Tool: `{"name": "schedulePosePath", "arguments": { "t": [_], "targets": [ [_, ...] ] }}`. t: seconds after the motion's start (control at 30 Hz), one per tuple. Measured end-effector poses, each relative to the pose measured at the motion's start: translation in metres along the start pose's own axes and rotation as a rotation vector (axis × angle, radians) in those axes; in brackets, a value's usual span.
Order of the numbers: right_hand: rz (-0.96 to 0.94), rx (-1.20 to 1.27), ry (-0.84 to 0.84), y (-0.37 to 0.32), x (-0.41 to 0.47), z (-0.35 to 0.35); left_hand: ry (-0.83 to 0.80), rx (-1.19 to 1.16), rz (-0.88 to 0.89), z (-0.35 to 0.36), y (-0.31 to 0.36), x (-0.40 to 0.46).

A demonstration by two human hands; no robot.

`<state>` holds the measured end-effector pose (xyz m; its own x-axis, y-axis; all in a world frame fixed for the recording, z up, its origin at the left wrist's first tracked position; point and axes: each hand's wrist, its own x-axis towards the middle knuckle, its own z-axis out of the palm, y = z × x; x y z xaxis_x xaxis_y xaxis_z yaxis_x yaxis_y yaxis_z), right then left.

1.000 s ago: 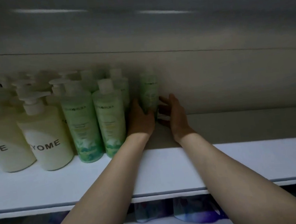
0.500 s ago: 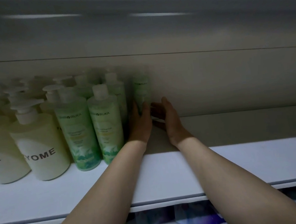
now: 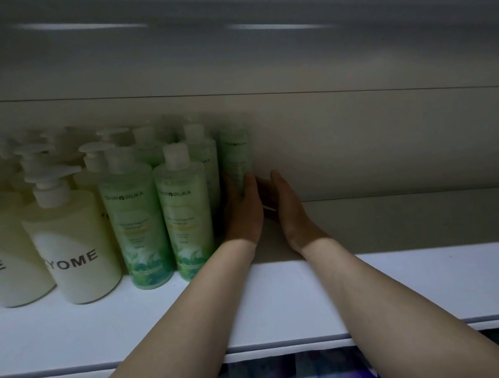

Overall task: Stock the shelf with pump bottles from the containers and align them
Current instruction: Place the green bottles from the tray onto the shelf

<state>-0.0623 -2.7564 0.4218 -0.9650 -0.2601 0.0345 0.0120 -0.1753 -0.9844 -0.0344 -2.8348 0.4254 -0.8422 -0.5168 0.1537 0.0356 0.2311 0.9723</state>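
Green bottle [image 3: 236, 156]: stands upright deep on the shelf [image 3: 406, 289], against the back wall [image 3: 360, 146], at the right end of the green rows; its cap is lost in shadow
Left hand [image 3: 242, 212]: fingers straight, laid against the bottle's front and left side, wrist toward the shelf edge
Right hand [image 3: 287, 208]: open, fingers straight, just right of the bottle; whether it touches is hidden by shadow
Bearing: bottle lies straight ahead of both hands, between their fingertips; its long axis is vertical
Nearer hand: left, by my reading
Neighbours: 2 green bottles in front [image 3: 159, 226] stand further forward to the left; cream bottles [image 3: 72, 247] beyond them
Likely step: squaring this bottle with its row
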Motion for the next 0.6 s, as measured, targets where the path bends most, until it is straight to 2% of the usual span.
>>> {"name": "schedulePosePath", "arguments": {
  "t": [0.2, 0.37, 0.47, 0.6],
  "targets": [
    [-0.018, -0.018, 0.079, -0.003, -0.008, 0.002, 0.038, 0.094, -0.069, 0.0, 0.001, -0.009],
    [0.062, -0.042, 0.182, -0.015, -0.04, 0.005, -0.059, 0.225, -0.136, -0.012, 0.012, -0.043],
    [0.089, -0.109, 0.209, -0.012, -0.074, 0.007, -0.147, 0.164, -0.096, -0.033, 0.012, -0.082],
    [0.01, -0.295, 0.17, -0.004, -0.135, 0.01, -0.205, 0.05, -0.008, -0.072, 0.011, -0.136]
  ]
}}
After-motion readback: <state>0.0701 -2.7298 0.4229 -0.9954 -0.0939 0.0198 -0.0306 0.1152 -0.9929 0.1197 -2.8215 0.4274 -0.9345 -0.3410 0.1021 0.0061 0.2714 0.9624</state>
